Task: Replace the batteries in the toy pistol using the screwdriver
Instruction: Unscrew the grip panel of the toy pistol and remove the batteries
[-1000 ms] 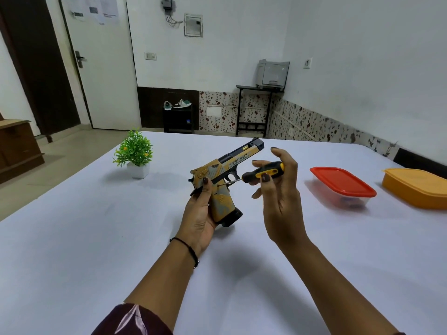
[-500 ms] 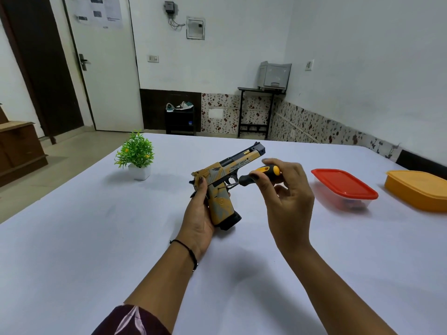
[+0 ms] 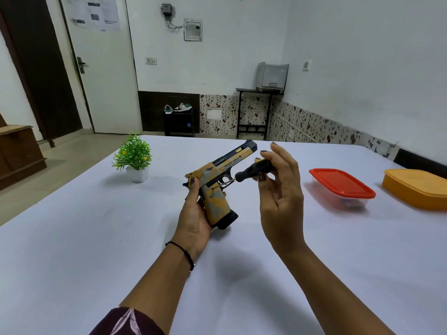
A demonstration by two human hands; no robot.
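Observation:
My left hand (image 3: 194,217) grips the tan and grey toy pistol (image 3: 217,187) by its handle, above the middle of the white table, barrel pointing up and to the right. My right hand (image 3: 281,189) pinches the black and yellow handle of a small screwdriver (image 3: 251,171) between thumb and fingertips, the other fingers spread. The screwdriver's metal tip rests against the upper part of the pistol's grip, just behind the trigger guard. No batteries are visible.
A small green potted plant (image 3: 134,155) stands at the back left of the table (image 3: 96,238). To the right sit a clear box with a red lid (image 3: 341,186) and an orange lidded box (image 3: 416,188). Beyond the table are a door, a wall and a small stand.
My right hand's fingers went from spread to curled and spread again round the screwdriver handle, which has rolled so more black shows. The pistol and my left hand stayed almost still.

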